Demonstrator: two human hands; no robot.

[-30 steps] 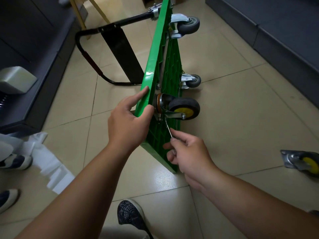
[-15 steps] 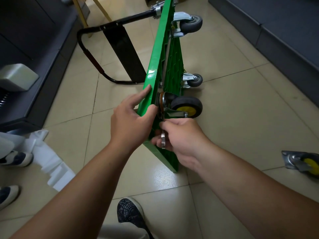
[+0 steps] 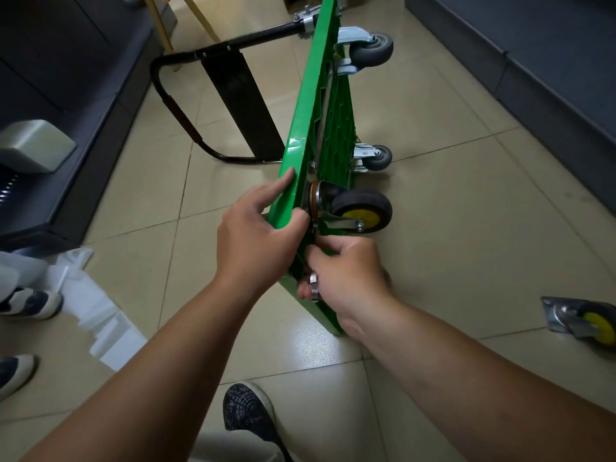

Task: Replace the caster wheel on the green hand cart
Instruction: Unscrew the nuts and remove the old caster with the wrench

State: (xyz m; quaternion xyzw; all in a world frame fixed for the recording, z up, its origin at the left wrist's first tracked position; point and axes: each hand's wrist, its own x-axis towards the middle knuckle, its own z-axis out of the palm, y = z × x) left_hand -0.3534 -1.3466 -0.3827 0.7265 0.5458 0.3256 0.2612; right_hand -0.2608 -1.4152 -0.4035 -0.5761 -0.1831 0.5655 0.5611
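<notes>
The green hand cart (image 3: 310,105) stands on its long edge on the tiled floor, underside facing right. My left hand (image 3: 256,235) grips the near end of its deck, thumb over the edge. A black caster wheel with a yellow hub (image 3: 361,211) sits on its metal plate at the near upper corner. Just below that plate my right hand (image 3: 346,278) holds a small metal wrench (image 3: 314,288), whose end shows between the fingers. Two grey casters (image 3: 371,50) (image 3: 376,157) are mounted farther along.
A loose caster with a yellow hub (image 3: 586,320) lies on the floor at the right. The cart's black folded handle (image 3: 186,105) lies to the left. White foam packing (image 3: 96,315) and another person's shoes (image 3: 26,303) are at the left; my shoe (image 3: 248,411) is below. Dark cabinets line both sides.
My right hand moved up from below the caster, where it held the wrench by its end, to close under the mounting plate. The left hand kept its grip on the deck.
</notes>
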